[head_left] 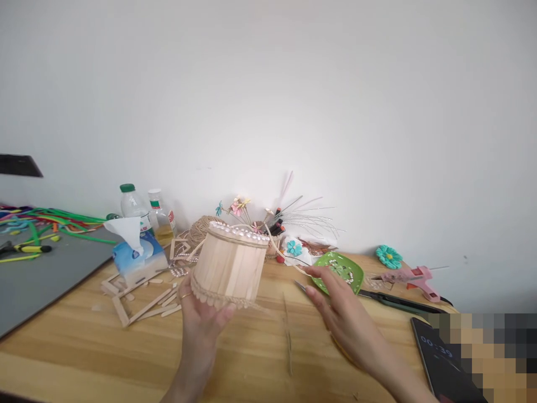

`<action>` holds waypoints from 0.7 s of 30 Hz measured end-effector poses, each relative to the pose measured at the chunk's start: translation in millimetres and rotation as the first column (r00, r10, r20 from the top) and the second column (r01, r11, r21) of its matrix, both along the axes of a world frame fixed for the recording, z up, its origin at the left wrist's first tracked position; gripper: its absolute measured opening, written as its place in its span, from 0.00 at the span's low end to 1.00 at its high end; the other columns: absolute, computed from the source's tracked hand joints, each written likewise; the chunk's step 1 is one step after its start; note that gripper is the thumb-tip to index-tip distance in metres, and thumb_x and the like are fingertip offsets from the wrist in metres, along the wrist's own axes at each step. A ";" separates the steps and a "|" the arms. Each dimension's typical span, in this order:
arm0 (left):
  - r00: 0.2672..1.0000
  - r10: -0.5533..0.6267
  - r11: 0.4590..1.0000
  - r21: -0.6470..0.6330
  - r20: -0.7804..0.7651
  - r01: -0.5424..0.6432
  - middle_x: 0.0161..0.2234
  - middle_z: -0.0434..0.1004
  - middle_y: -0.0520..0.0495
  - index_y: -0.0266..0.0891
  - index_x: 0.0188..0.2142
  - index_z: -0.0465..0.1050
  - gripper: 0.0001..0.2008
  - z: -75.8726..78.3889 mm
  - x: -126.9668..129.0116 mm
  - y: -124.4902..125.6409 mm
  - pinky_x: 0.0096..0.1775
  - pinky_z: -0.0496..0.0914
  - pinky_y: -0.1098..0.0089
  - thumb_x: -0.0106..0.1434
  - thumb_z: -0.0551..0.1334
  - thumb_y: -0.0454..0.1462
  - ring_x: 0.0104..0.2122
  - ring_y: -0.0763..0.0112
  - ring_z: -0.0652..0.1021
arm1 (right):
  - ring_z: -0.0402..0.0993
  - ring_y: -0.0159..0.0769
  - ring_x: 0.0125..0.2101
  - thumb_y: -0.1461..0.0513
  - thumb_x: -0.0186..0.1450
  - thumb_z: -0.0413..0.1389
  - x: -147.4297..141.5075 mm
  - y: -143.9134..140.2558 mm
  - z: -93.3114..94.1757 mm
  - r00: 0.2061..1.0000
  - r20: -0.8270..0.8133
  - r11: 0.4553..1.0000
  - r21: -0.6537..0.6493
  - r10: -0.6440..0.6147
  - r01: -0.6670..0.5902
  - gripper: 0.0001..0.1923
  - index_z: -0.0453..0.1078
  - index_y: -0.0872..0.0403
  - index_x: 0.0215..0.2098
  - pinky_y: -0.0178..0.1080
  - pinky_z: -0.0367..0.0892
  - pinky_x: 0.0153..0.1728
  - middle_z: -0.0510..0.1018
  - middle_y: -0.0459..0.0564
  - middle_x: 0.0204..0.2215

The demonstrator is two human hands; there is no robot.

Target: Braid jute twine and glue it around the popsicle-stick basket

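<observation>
Up it sits, off the tabletop and left of the green dish: the wooden basket, leaning a little, its upper edge dipping toward the dish! Pale flat sticks stand side by side round the wall, seams showing. Pearly beads crowd that upper edge, glossy and pinkish white, a twine band running just beneath. Lower down, a braided cord circles the wall, and rounded stick ends make a scalloped fringe under it. The person's left hand is curled round the bottom, supporting it, thumb on the side toward the dish. Over in front of the dish, the right hand is half closed, index finger and thumb slightly apart. A pale cord arcs from the basket's upper edge to those fingers; whether they pinch it, one cannot tell. A metal tip shows by the thumb, the rest hidden.
</observation>
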State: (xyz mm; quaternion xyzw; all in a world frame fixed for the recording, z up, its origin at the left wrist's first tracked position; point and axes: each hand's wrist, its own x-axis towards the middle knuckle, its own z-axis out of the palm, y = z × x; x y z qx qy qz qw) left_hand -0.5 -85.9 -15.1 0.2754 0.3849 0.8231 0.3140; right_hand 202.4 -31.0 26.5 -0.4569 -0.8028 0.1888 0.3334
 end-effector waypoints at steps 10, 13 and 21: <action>0.886 0.239 0.969 0.033 -0.397 -0.247 0.55 0.56 0.38 0.45 0.54 0.49 0.47 -5.7 4.4 -1.8 0.56 0.53 0.48 0.37 0.73 0.34 0.57 0.50 0.60 | 0.67 0.34 0.35 0.51 0.65 0.45 -48.6 -32.5 4.5 0.887 -0.323 0.837 -0.335 0.331 -0.434 0.16 0.64 0.54 0.33 0.36 0.62 0.38 0.71 0.48 0.30; 0.825 0.311 0.945 0.059 -0.473 -0.322 0.57 0.53 0.36 0.45 0.55 0.48 0.49 -9.3 1.6 -0.7 0.56 0.52 0.46 0.36 0.73 0.33 0.58 0.47 0.58 | 0.60 0.30 0.24 0.49 0.63 0.47 -50.5 -29.2 1.0 0.892 -0.365 0.857 -0.335 0.265 -0.392 0.20 0.63 0.55 0.25 0.32 0.57 0.25 0.64 0.43 0.20; 0.860 0.175 0.975 -0.037 -0.479 -0.218 0.54 0.57 0.36 0.45 0.56 0.47 0.46 -9.3 0.3 -3.9 0.52 0.60 0.49 0.41 0.71 0.36 0.54 0.49 0.64 | 0.58 0.29 0.21 0.51 0.64 0.48 -44.1 -35.7 3.3 0.939 -0.249 0.935 -0.205 0.236 -0.289 0.20 0.65 0.56 0.21 0.31 0.52 0.22 0.63 0.43 0.18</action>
